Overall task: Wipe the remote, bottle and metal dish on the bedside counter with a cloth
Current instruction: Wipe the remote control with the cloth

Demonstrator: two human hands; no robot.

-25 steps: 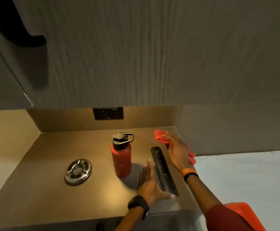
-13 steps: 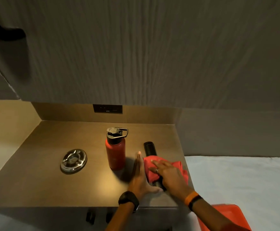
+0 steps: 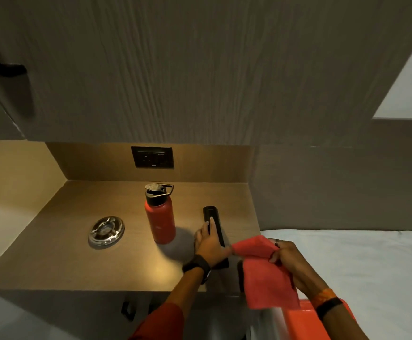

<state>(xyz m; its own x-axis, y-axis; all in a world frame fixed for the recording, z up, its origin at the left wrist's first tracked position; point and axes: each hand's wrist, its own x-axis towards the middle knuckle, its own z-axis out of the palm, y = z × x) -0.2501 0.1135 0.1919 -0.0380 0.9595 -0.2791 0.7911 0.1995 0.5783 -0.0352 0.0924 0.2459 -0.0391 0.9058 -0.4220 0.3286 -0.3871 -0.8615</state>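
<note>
A long black remote (image 3: pixel 212 218) lies on the brown bedside counter (image 3: pixel 77 261), right of centre. My left hand (image 3: pixel 209 244) rests on the remote's near half, fingers wrapped over it. My right hand (image 3: pixel 289 260) holds a red cloth (image 3: pixel 263 268) lifted off the remote, above the counter's right front corner. A red bottle (image 3: pixel 160 219) with a black cap stands upright just left of the remote. A shiny round metal dish (image 3: pixel 106 231) sits further left.
A black socket plate (image 3: pixel 153 157) is on the back wall. A wood-grain panel overhangs the counter. A white bed surface (image 3: pixel 359 256) lies to the right, and an orange object (image 3: pixel 305 322) sits low at the right front.
My right hand has lifted the red cloth off the remote and drawn it back to the right. My left hand has shifted from beside the remote onto it.
</note>
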